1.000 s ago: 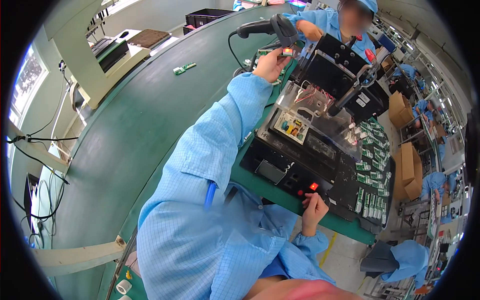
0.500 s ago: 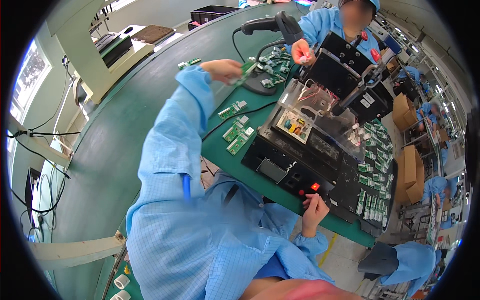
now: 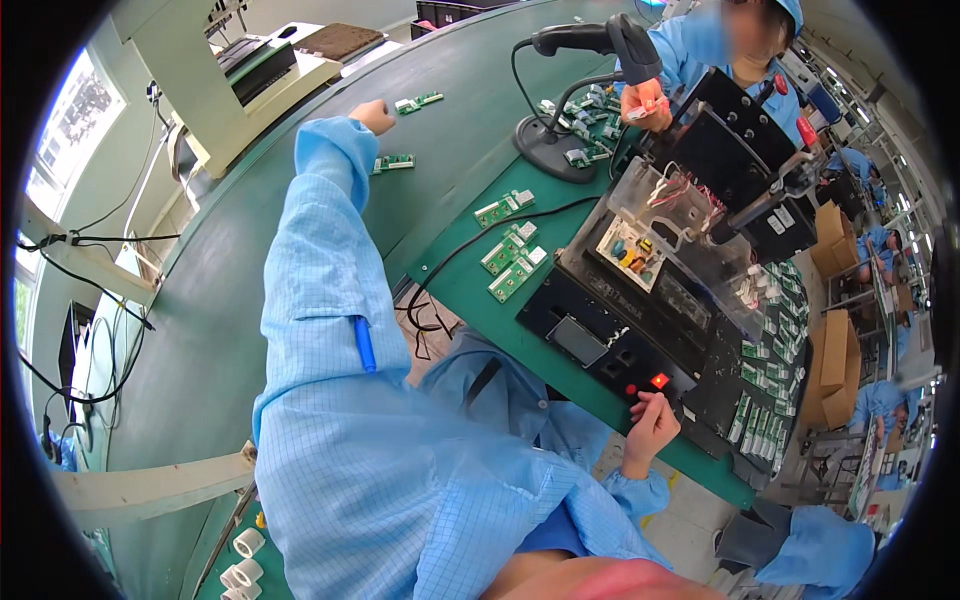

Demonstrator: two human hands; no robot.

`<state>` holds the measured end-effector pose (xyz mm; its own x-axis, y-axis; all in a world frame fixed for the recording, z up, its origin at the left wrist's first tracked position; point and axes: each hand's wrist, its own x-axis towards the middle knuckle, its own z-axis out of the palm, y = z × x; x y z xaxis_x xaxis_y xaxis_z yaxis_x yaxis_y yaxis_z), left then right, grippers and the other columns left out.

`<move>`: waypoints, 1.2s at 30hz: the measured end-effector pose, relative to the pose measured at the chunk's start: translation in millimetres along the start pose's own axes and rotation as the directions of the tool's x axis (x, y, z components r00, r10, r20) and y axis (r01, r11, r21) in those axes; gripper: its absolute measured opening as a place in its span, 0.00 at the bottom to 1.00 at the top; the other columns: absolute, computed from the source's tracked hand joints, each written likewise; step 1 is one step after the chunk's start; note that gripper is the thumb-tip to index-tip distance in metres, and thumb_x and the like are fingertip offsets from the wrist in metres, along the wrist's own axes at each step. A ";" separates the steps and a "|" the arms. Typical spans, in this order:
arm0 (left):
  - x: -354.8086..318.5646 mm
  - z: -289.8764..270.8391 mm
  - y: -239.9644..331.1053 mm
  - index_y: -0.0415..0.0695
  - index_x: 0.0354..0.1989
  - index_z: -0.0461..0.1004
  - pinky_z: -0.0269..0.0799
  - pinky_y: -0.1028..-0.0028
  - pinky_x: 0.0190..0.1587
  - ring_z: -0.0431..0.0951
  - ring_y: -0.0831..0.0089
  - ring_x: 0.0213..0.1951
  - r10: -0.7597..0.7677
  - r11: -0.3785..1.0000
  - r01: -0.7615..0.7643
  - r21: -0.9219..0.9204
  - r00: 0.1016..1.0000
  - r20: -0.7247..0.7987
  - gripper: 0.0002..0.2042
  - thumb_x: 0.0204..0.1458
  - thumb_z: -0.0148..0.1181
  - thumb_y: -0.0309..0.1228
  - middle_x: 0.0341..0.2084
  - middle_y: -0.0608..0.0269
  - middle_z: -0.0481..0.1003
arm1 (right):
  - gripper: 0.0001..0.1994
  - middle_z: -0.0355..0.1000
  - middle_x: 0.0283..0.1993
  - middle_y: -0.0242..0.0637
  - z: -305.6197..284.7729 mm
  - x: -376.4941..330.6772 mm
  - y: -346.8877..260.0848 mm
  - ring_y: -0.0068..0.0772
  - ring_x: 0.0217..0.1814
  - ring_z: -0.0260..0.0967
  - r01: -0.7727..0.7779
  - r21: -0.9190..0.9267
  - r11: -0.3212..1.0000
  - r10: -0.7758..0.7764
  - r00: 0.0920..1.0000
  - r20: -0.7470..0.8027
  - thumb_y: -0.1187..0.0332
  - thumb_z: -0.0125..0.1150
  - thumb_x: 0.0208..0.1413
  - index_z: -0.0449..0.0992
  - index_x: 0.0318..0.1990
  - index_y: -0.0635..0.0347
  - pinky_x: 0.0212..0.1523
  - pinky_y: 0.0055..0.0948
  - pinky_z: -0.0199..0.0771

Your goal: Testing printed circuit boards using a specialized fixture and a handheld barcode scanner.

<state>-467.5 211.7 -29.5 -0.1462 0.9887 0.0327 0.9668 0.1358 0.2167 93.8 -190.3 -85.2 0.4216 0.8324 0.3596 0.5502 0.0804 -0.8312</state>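
My left hand [image 3: 373, 117] is stretched far out over the green surface, fingers curled in. The angle hides whether anything is in them. One small green circuit board [image 3: 418, 102] lies just to its right; another circuit board [image 3: 396, 162] lies below it, partly behind my sleeve. My right hand [image 3: 652, 432] is closed, with its fingertips at the front panel of a black machine [image 3: 600, 345], beside a red button [image 3: 631, 390] and a lit red switch [image 3: 660, 381]. No object shows in that hand. Several circuit boards [image 3: 517, 275] lie left of the machine.
A black handheld scanner [image 3: 590, 40] stands on a round base [image 3: 545, 150], with a pile of boards beside it. Across the table, a co-worker's hand [image 3: 645, 105] holds a small white piece. A black cable [image 3: 500, 230] crosses the table. More boards [image 3: 765, 425] lie right of the machine.
My left hand has moved left, away from the scanner. The board it held is no longer seen in it, and another board now lies beneath the hand. My right hand stays by the red button.
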 end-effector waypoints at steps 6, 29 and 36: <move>18.6 31.7 29.1 0.55 0.64 0.63 0.68 0.52 0.57 0.72 0.46 0.54 -0.085 0.996 0.082 -0.042 0.993 -0.077 0.28 0.53 0.58 0.42 0.54 0.45 0.70 | 0.18 0.69 0.18 0.31 3.1 -0.5 0.8 0.15 0.18 0.61 0.057 -0.052 0.997 -0.060 0.997 -0.041 0.66 0.48 0.67 0.79 0.29 0.68 0.19 0.17 0.58; 31.5 10.3 55.0 0.41 0.43 0.78 0.73 0.64 0.39 0.79 0.58 0.34 0.270 0.871 -0.409 -0.271 0.861 -0.431 0.13 0.54 0.53 0.32 0.33 0.52 0.80 | 0.12 0.68 0.16 0.36 -1.9 7.5 -34.2 0.29 0.17 0.67 0.163 0.026 0.986 -0.159 0.980 -0.117 0.73 0.54 0.60 0.78 0.25 0.66 0.20 0.27 0.64; -145.2 17.6 143.2 0.40 0.43 0.77 0.69 0.77 0.34 0.73 0.79 0.29 0.382 0.598 -0.457 -0.658 0.885 -0.267 0.08 0.58 0.55 0.28 0.29 0.66 0.75 | 0.14 0.74 0.43 0.43 -126.8 46.2 5.2 0.43 0.44 0.72 0.022 -0.566 0.824 -0.292 0.873 -0.391 0.81 0.50 0.52 0.78 0.43 0.60 0.44 0.34 0.73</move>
<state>-304.2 88.8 -20.4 0.1840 0.9097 0.3722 0.5074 -0.4122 0.7567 207.5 -220.9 -19.1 0.4891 0.4889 0.7223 0.8708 -0.2255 -0.4370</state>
